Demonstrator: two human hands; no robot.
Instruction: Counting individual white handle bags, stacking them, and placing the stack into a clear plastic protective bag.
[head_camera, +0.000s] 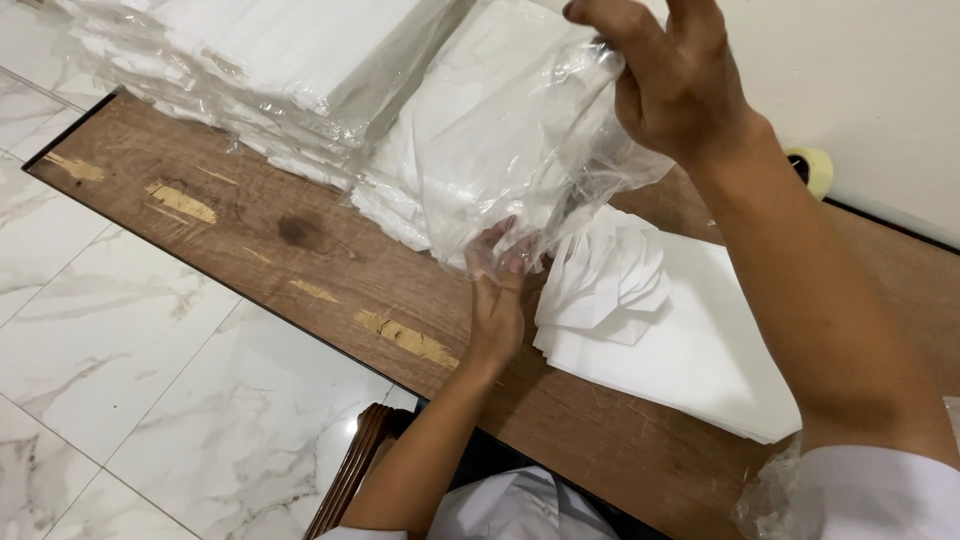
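Observation:
My right hand (680, 75) pinches the top of a clear plastic bag (520, 130) holding folded white cloth, lifting it above the wooden table (300, 250). My left hand (497, 300) grips the bag's lower edge from below, its fingers partly inside the clear film. Right of my left hand lies a flat stack of white folded cloths (680, 340), its near corners fanned up.
Several bagged white bundles (260, 60) are piled at the table's far left. A roll of tape (815, 165) sits by the wall at the right. Crumpled clear plastic (765, 495) shows at the lower right. White marble floor (130, 340) lies left, and a wooden chair edge (350, 470) below.

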